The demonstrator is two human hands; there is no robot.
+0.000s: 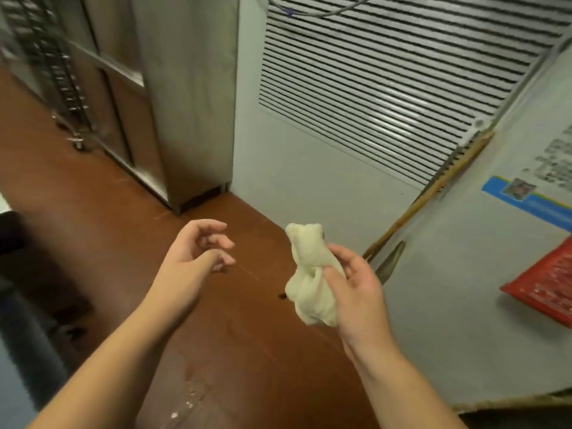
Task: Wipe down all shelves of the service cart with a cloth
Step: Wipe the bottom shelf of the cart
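Observation:
A pale yellow cloth (pixel 305 267) is bunched up in mid-air over the brown floor. My right hand (pixel 356 292) grips its lower half, thumb across the front, and the top of the cloth sticks up above my fingers. My left hand (pixel 198 252) hovers to the left of the cloth, apart from it, fingers loosely curled and holding nothing. No service cart shows clearly in view.
A steel cabinet (pixel 185 97) stands at the back left with a wheeled rack (pixel 62 75) beside it. A louvred vent (pixel 402 78) fills the white wall ahead. A wooden stick (pixel 433 193) leans in the corner. Water drops (pixel 188 394) lie on the brown floor (pixel 123 227).

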